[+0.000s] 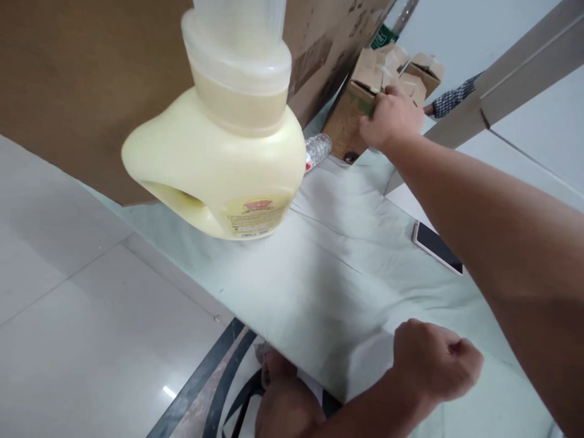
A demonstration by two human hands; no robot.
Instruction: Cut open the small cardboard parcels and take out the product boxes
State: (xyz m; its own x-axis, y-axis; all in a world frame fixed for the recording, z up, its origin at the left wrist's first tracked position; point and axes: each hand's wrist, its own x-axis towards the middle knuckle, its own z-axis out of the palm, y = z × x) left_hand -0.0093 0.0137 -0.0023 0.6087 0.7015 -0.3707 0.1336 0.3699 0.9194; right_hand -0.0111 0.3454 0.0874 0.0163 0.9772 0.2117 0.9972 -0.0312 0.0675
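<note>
My right hand [393, 117] reaches across from the right side, fingers curled against the upper edge of a small brown cardboard box [349, 118]. My fingertips are partly hidden there. In the foreground, my left hand [435, 359] is closed in a fist just above the pale green cloth [319, 274], and nothing shows sticking out of it. A large pale-yellow detergent jug [219, 164] with a whitish cap stands upright at the left of the cloth. Beside the box lies a clear plastic bottle [318, 150].
A big brown carton [91, 91] stands behind the jug. More small boxes [424, 70] and a green-labelled bottle [395, 27] are at the back. A phone [438, 246] lies near my right forearm. Another person's checked sleeve [456, 97] shows beyond a pale post [515, 79].
</note>
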